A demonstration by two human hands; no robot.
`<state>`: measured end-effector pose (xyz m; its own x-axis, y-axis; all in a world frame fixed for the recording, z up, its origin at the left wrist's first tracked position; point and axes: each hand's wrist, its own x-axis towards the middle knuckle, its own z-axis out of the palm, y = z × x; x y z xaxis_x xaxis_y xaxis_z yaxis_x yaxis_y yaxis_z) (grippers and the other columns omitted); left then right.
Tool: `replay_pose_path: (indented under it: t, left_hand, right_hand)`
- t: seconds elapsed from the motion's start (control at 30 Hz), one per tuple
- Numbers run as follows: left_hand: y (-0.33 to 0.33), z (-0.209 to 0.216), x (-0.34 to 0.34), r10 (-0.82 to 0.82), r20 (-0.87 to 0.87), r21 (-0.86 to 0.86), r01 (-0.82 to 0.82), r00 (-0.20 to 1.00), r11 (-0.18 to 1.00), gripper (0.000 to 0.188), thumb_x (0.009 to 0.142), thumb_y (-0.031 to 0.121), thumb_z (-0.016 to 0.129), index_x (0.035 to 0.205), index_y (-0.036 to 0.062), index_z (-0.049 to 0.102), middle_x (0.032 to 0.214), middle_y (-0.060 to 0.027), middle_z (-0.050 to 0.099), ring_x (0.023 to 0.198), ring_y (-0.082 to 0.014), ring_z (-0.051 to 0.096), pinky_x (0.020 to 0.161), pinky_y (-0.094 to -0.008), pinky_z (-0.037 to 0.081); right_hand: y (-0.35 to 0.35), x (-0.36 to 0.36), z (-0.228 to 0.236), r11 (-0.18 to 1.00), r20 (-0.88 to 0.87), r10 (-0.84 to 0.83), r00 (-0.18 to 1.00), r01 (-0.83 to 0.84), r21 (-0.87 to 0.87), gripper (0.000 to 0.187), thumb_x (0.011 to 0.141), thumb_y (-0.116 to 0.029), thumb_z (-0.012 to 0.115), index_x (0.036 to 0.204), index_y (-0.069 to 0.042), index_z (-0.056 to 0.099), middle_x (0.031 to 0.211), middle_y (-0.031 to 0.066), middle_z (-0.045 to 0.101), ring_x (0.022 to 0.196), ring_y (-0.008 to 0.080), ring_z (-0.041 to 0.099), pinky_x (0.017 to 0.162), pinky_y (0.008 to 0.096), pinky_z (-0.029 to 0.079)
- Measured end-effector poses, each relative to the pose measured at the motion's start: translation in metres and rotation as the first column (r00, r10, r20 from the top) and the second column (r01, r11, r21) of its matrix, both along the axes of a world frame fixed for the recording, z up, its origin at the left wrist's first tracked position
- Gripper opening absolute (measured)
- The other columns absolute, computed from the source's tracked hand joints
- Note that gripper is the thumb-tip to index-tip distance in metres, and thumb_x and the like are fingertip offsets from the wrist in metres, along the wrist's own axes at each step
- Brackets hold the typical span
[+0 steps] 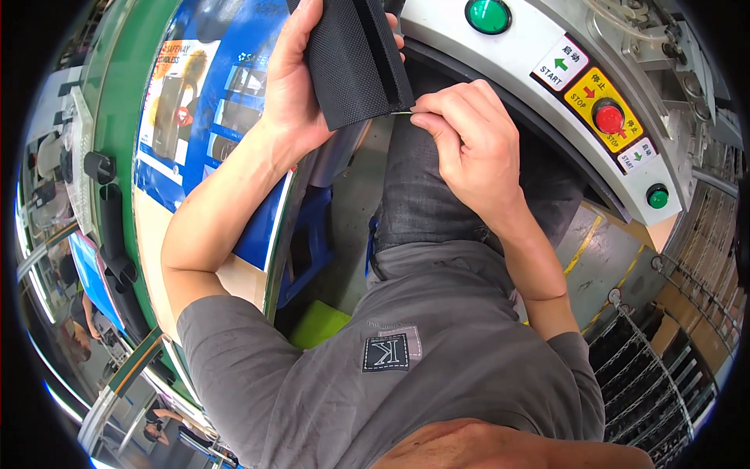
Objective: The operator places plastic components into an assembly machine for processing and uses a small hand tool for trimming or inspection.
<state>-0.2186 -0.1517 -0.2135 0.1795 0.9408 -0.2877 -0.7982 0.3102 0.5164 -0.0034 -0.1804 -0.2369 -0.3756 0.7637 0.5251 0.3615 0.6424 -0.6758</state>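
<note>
A black woven-textured piece [351, 66], flat and sleeve-like with a smooth dark strip along it, is held up at the top middle of the view. My left hand [293, 78] grips it from the left, its fingertips showing past the right edge. At the piece's lower right corner, my right hand [473, 137] pinches thumb against forefinger. Between that pinch and the corner shows a thin, pale sliver [402, 112], too small to name. What lies inside the right fingers is hidden.
To the right curves a light grey machine panel [531, 86] with a green button [489, 16], a red stop button [608, 117] and another green button [657, 196]. A blue printed sheet [211, 94] covers the left bench. A wire rack [641, 375] stands at lower right.
</note>
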Motion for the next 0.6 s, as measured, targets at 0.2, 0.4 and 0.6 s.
replay_pose_path:
  t: [0.2, 0.4, 0.6]
  left_hand:
    - [0.0, 0.002, -0.003, 0.0, -0.01, 0.006, 0.001, 1.0, 1.0, 0.077, 0.104, 0.067, 0.062, 0.127, -0.0053, 0.071, 0.11, -0.0192, 0.078, 0.099, -0.0298, 0.076, 0.098, -0.0411, 0.061]
    - [0.0, 0.002, -0.003, 0.005, 0.0, 0.011, -0.005, 1.0, 1.0, 0.077, 0.104, 0.067, 0.062, 0.127, -0.006, 0.07, 0.11, -0.0193, 0.078, 0.099, -0.0301, 0.077, 0.098, -0.0411, 0.061]
    - [0.0, 0.003, -0.003, 0.013, -0.019, 0.023, -0.013, 1.0, 1.0, 0.077, 0.104, 0.067, 0.062, 0.126, -0.0066, 0.07, 0.109, -0.0196, 0.078, 0.098, -0.0302, 0.077, 0.098, -0.0412, 0.062]
  right_hand:
    - [0.003, -0.009, -0.002, 1.0, -0.048, 0.025, 0.999, -0.025, -0.001, 0.01, 0.088, 0.005, 0.077, 0.095, -0.001, 0.074, 0.09, 0.0034, 0.07, 0.078, 0.0205, 0.056, 0.073, 0.0311, 0.048]
    - [0.003, -0.013, -0.006, 0.999, -0.061, 0.037, 0.997, -0.037, 0.0, 0.011, 0.088, 0.005, 0.077, 0.096, -0.001, 0.072, 0.089, 0.0045, 0.069, 0.077, 0.0209, 0.055, 0.072, 0.032, 0.048]
    - [0.001, -0.016, -0.008, 0.999, -0.066, 0.03, 0.997, -0.032, -0.02, 0.012, 0.088, 0.003, 0.078, 0.095, -0.003, 0.07, 0.09, 0.0036, 0.069, 0.078, 0.0213, 0.056, 0.072, 0.0329, 0.048]
